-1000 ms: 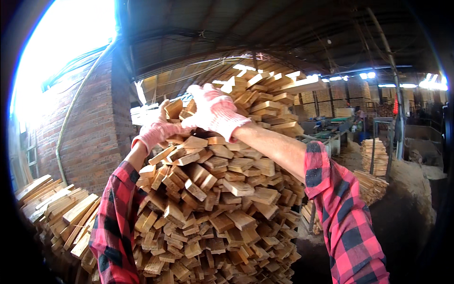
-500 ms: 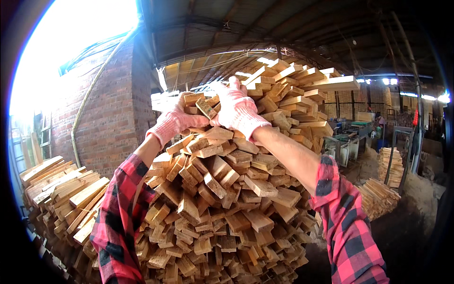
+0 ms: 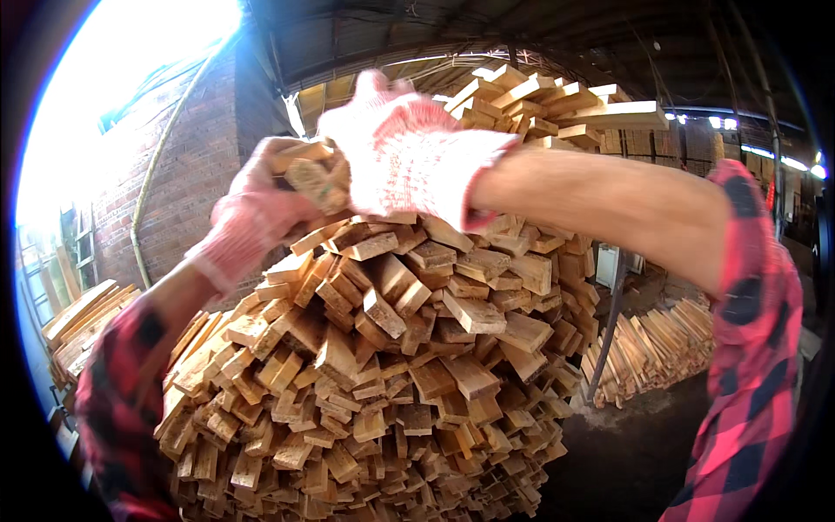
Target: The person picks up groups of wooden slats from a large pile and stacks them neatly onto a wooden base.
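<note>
A tall pile of sawn wooden slats (image 3: pixel 409 339) fills the middle, most of them with their cut ends toward me. Above its near upper edge, my left hand (image 3: pixel 261 200) in a pink knit glove is closed around the left side of a few wooden slats (image 3: pixel 311 181). My right hand (image 3: pixel 396 143), gloved the same way, is closed over their right side. The far ends of these slats are hidden behind the gloves, and the right fingers are partly out of sight.
More slats (image 3: pixel 531 96) rise higher at the back right of the pile. A low stack of slats (image 3: pixel 652 348) lies on the floor to the right, beside a dark post (image 3: pixel 609 322). Another stack (image 3: pixel 87 326) stands at far left, near a brick wall (image 3: pixel 165 165).
Both hands have come nearer and to the left, lifting a few slats off the top of the pile. My right forearm has swung across to a more level position.
</note>
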Action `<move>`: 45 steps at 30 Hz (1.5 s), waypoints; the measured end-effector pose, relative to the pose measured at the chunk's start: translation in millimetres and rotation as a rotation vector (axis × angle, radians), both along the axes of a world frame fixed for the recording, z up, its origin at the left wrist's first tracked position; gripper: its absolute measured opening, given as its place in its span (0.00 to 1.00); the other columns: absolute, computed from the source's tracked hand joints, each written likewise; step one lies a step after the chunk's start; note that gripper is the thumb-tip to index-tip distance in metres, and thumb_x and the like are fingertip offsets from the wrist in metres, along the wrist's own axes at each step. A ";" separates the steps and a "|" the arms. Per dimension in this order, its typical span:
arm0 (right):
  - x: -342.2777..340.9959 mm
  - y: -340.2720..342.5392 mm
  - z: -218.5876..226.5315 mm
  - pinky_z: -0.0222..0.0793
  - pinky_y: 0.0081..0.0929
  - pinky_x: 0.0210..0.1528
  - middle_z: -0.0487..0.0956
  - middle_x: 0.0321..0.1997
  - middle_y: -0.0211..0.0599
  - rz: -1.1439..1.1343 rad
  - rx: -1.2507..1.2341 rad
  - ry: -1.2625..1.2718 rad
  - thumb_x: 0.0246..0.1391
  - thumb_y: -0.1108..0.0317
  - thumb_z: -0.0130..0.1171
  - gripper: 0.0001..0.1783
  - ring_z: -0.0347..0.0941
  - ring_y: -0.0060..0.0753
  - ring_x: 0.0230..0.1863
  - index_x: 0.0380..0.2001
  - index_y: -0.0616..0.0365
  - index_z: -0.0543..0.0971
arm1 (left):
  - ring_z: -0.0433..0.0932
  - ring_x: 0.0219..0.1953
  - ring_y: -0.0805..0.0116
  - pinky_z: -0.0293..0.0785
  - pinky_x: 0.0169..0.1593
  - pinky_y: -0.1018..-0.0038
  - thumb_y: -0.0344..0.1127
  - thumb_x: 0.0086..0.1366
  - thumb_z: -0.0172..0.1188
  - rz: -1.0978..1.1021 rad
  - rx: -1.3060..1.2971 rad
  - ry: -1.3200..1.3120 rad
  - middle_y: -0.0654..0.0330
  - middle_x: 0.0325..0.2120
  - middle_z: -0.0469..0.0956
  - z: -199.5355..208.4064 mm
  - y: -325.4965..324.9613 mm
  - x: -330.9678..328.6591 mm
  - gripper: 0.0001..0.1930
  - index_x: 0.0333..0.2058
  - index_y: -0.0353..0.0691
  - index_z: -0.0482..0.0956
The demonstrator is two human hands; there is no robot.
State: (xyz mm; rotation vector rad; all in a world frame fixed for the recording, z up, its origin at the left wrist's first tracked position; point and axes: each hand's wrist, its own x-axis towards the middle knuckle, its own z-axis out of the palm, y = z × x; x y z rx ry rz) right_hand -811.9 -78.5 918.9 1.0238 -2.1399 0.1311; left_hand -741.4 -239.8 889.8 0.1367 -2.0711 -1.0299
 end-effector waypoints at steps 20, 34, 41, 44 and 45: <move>111.6 60.5 -78.8 0.68 0.47 0.69 0.64 0.67 0.48 0.204 -0.281 0.156 0.44 0.60 0.75 0.37 0.57 0.50 0.72 0.59 0.50 0.75 | 0.76 0.50 0.70 0.79 0.55 0.75 0.23 0.57 0.71 -0.350 0.369 0.246 0.60 0.50 0.76 -42.8 26.3 99.6 0.26 0.53 0.46 0.73; 59.8 111.3 -98.8 0.81 0.39 0.54 0.75 0.60 0.44 1.200 -0.942 -1.703 0.52 0.32 0.66 0.50 0.76 0.35 0.58 0.64 0.60 0.68 | 0.72 0.62 0.54 0.81 0.57 0.58 0.40 0.62 0.64 -0.289 -0.218 0.221 0.48 0.63 0.66 -102.4 87.3 176.7 0.27 0.59 0.44 0.71; 73.6 104.1 -111.5 0.73 0.60 0.61 0.65 0.70 0.55 1.017 -0.664 -1.553 0.23 0.31 0.81 0.71 0.62 0.60 0.69 0.70 0.54 0.62 | 0.74 0.60 0.47 0.81 0.49 0.36 0.48 0.60 0.72 -0.678 1.075 0.260 0.43 0.62 0.67 -142.4 25.6 93.2 0.37 0.62 0.38 0.66; 67.0 118.7 -138.7 0.74 0.44 0.65 0.69 0.69 0.46 1.083 -0.423 -1.447 0.50 0.47 0.73 0.50 0.67 0.45 0.68 0.68 0.60 0.64 | 0.82 0.52 0.51 0.84 0.51 0.44 0.43 0.63 0.69 -0.641 0.882 0.262 0.49 0.53 0.77 -160.9 64.7 141.2 0.29 0.59 0.39 0.71; 48.3 123.3 -164.6 0.69 0.40 0.68 0.70 0.69 0.44 1.142 -0.299 -1.234 0.54 0.49 0.70 0.44 0.67 0.41 0.69 0.67 0.61 0.66 | 0.81 0.53 0.53 0.84 0.53 0.50 0.43 0.63 0.69 -0.700 1.072 0.162 0.51 0.52 0.79 -182.6 46.1 133.6 0.28 0.57 0.39 0.73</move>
